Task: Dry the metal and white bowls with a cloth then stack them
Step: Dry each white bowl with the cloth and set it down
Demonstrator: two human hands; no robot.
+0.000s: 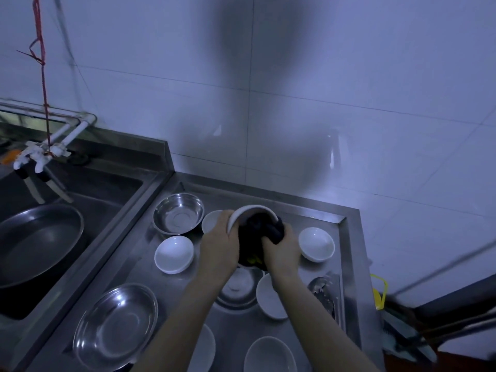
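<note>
while the left hand grips the white bowl, the right hand clutches the dark cloth.

Both forearms reached toward 12 o'clock, held close together. The left hand curled its fingers around a white bowl; the right hand gripped a dark cloth.

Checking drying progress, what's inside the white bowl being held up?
A dark cloth, pressed in by the right hand, fills the white bowl, held by the left hand. Its inner surface is covered.
</note>
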